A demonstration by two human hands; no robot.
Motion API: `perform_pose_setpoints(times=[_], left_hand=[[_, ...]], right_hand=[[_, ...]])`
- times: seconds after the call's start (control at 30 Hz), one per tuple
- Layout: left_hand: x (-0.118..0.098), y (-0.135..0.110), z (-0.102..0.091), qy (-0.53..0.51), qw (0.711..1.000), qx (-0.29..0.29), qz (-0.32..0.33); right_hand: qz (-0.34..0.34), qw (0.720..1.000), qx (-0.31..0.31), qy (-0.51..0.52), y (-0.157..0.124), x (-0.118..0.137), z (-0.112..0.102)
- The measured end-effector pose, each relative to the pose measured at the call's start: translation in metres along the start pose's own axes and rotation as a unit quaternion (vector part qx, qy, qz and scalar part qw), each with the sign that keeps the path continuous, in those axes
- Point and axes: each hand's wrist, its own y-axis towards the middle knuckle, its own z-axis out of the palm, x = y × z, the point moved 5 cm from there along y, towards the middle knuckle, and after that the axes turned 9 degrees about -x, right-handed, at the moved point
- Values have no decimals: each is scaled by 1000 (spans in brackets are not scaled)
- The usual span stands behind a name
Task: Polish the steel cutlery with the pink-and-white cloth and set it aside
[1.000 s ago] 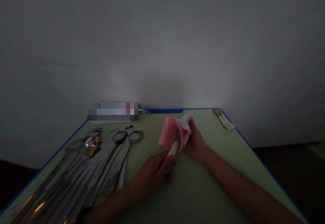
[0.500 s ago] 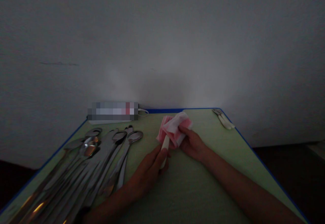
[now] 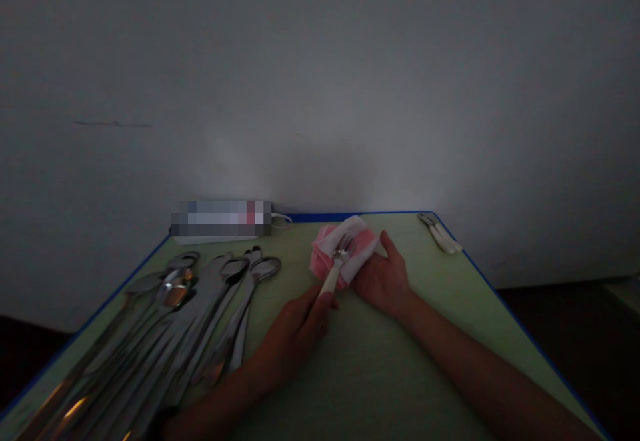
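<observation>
My left hand [image 3: 303, 317] is closed around the pale handle of a fork [image 3: 332, 279], whose metal tines point up and away from me. Behind the tines, a pink and white cloth [image 3: 320, 254] lies across the fingers of my right hand [image 3: 384, 274], which supports it from below. The right thumb is raised off the cloth, and the other right fingers are mostly hidden under it. The fork's head rests on or just over the cloth; I cannot tell which.
Several metal spoons [image 3: 266, 267] and other cutlery lie spread on the left of the green table [image 3: 380, 374]. Pale-handled cutlery [image 3: 441, 235] sits at the far right corner. A blurred white box [image 3: 220, 224] with a cable stands against the wall [image 3: 320, 81].
The cloth has opened off the fork, and its metal head now shows. My right thumb has lifted from the cloth. The left hand keeps hold of the handle.
</observation>
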Motion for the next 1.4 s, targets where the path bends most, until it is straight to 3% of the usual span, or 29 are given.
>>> perform_pose_setpoints(times=[0.37, 0.67, 0.87, 0.97, 1.1, 1.2, 1.4], left_hand=[[-9, -3, 1, 59, 998, 8, 32], [-2, -3, 7, 114, 991, 21, 67], [-3, -5, 9, 109, 990, 49, 74], [-7, -5, 8, 95, 992, 48, 72], [-5, -4, 5, 60, 996, 36, 48], [0, -3, 5, 7, 999, 33, 16], [4, -4, 6, -49, 998, 30, -12]], right_hand=[[3, 998, -20, -66, 7, -9, -5], [-107, 978, -84, -160, 8, -9, -16], [-134, 961, -136, -199, 9, -10, -21], [-113, 967, -157, -166, 12, -11, -22], [-54, 990, -121, -38, 14, -11, -15], [-45, 993, -104, 26, 12, -6, -10], [-18, 995, -78, 63, 5, -1, -7]])
